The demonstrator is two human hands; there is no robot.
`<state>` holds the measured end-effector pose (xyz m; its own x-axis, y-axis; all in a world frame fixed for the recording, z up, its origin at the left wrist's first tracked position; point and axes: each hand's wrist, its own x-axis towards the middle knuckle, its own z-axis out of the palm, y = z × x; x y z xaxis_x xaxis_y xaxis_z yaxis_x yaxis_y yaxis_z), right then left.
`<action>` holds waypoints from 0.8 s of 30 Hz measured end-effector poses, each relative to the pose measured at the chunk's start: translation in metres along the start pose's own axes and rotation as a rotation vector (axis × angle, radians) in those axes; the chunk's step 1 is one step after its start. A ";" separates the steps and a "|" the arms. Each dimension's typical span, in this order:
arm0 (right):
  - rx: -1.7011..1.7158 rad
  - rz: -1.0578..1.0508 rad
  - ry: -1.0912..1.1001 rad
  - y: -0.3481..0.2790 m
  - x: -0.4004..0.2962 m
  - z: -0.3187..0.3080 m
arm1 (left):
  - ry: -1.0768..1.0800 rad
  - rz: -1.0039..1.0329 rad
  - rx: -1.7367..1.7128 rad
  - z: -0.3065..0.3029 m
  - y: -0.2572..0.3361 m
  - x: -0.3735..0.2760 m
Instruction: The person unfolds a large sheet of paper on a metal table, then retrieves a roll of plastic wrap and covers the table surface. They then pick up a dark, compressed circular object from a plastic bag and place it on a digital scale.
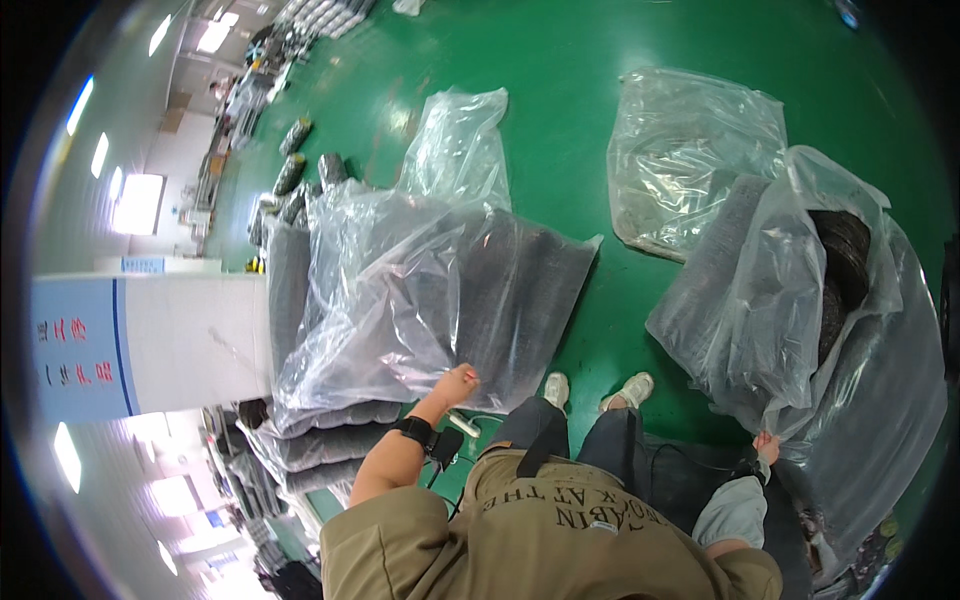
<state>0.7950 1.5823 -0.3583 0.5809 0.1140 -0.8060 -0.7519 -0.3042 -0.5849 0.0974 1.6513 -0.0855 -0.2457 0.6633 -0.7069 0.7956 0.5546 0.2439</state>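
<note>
My right hand (766,446) pinches the gathered edge of a clear plastic bag (780,300). Inside this bag, dark rolled material (846,255) shows at the opening. My left hand (457,384) is out to the left with its fingers curled, over a clear plastic sheet (375,300). Whether those fingers hold the film cannot be seen. Beneath and beside that sheet are large dark grey wrapped rolls (517,300), lying side by side. Another plastic-covered dark roll (870,420) extends along the far right, next to the bag.
An empty-looking clear bag (690,165) lies on the green floor (555,135), ahead and right. Another loose plastic piece (457,142) is ahead left. A white pillar (195,337) bearing writing stands left. Small wrapped rolls (292,161) lie beyond. A cable (667,450) runs by my right leg.
</note>
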 end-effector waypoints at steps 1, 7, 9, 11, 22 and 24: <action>-0.007 -0.030 0.009 0.000 -0.008 0.006 | 0.067 -0.014 0.070 -0.002 -0.021 -0.004; -0.242 -0.195 -0.217 0.039 -0.059 0.043 | 0.468 -0.011 0.151 -0.052 -0.117 -0.017; -0.316 -0.117 -0.445 0.056 -0.098 0.057 | 0.490 -0.172 0.223 -0.086 -0.154 -0.019; -0.486 -0.085 -0.584 0.075 -0.139 0.067 | 0.704 -0.183 0.473 -0.119 -0.200 -0.021; -1.081 0.129 -0.769 0.207 -0.328 0.092 | 0.270 -0.382 0.335 -0.167 -0.363 -0.009; -1.118 -0.015 -0.884 0.214 -0.365 0.112 | 0.153 -0.019 0.130 -0.120 -0.336 -0.003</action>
<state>0.3872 1.5811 -0.2000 -0.1086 0.5405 -0.8343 0.1318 -0.8240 -0.5510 -0.2355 1.5236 -0.0857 -0.3351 0.7275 -0.5987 0.8522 0.5051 0.1367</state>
